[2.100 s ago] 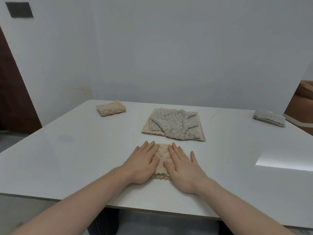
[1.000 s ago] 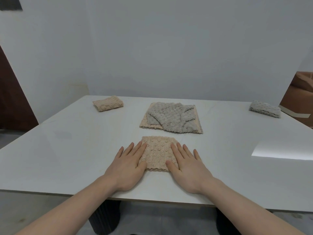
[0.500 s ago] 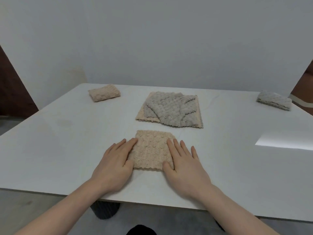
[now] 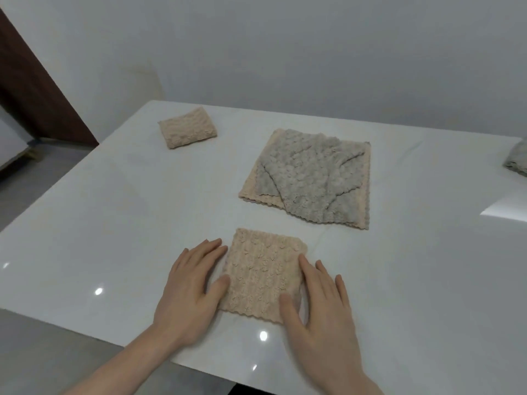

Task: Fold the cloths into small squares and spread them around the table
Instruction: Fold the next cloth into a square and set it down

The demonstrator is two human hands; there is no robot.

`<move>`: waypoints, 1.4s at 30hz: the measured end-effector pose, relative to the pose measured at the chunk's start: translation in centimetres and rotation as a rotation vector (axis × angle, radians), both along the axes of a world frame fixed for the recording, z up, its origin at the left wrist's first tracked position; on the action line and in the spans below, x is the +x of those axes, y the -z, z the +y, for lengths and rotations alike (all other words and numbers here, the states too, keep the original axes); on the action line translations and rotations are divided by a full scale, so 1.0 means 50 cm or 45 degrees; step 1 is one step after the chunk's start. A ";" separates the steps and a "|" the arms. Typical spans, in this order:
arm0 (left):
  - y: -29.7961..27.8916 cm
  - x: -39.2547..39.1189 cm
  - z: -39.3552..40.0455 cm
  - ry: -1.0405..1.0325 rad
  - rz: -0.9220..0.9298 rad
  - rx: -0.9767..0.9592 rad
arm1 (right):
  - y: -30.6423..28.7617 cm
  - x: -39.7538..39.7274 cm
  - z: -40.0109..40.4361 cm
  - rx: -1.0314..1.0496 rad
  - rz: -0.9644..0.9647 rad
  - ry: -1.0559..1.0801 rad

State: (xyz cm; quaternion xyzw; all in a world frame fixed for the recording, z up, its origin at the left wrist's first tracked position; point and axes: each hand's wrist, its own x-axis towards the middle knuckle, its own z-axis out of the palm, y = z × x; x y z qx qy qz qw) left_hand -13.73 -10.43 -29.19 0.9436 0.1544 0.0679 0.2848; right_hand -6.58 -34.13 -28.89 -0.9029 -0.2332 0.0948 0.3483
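A beige cloth folded into a square (image 4: 262,273) lies flat near the table's front edge. My left hand (image 4: 191,292) rests flat against its left side, thumb on the cloth. On the cloth's right side lies my right hand (image 4: 322,306), fingers spread, thumb pressing its lower right corner. Behind it a crumpled grey cloth (image 4: 308,172) lies on top of a flat beige cloth (image 4: 363,195). A small folded beige cloth (image 4: 186,131) sits at the back left. A folded grey cloth (image 4: 517,158) shows at the right edge, cut off by the frame.
The white glossy table (image 4: 114,223) stands against a pale wall. Its left edge runs diagonally, with floor and a dark brown door (image 4: 34,89) beyond. The front edge passes just under my wrists.
My hands slid apart from the middle of the folded beige cloth to its two sides. The camera has tilted down and swung left.
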 end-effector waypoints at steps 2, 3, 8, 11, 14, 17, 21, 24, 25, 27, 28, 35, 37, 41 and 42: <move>-0.011 0.002 -0.006 -0.025 0.012 -0.037 | -0.011 0.003 0.005 0.023 0.065 0.092; -0.017 0.005 -0.011 -0.050 0.017 -0.081 | -0.018 0.007 0.008 0.056 0.112 0.152; -0.063 0.029 -0.043 -0.203 0.188 -0.254 | -0.096 0.021 0.032 0.022 0.330 0.348; -0.126 0.033 -0.063 -0.303 0.339 -0.408 | -0.167 0.020 0.036 -0.115 0.637 0.335; -0.214 0.023 -0.092 -0.445 0.454 -0.759 | -0.238 0.011 0.022 -0.016 0.960 0.442; -0.273 0.007 -0.102 -0.442 0.478 -0.929 | -0.295 0.003 -0.005 0.001 0.957 0.548; -0.311 0.006 -0.102 -0.293 0.540 -0.989 | -0.344 -0.002 -0.049 0.071 0.952 0.588; -0.329 0.033 -0.117 -0.200 0.542 -0.931 | -0.361 0.003 -0.087 0.129 0.941 0.599; -0.335 0.043 -0.128 -0.187 0.532 -0.918 | -0.365 0.007 -0.100 0.149 0.942 0.605; -0.345 0.062 -0.156 -0.185 0.509 -0.919 | -0.372 0.022 -0.129 0.179 0.924 0.607; -0.349 0.069 -0.175 -0.185 0.503 -0.926 | -0.376 0.031 -0.146 0.185 0.905 0.603; -0.358 0.107 -0.358 -0.236 0.462 -0.881 | -0.377 0.105 -0.326 0.173 0.819 0.449; -0.361 0.113 -0.425 -0.273 0.452 -0.876 | -0.376 0.124 -0.395 0.164 0.816 0.404; -0.375 0.130 -0.550 -0.318 0.418 -0.846 | -0.386 0.162 -0.518 0.079 0.790 0.316; -0.377 0.135 -0.575 -0.333 0.408 -0.845 | -0.387 0.172 -0.541 0.061 0.785 0.301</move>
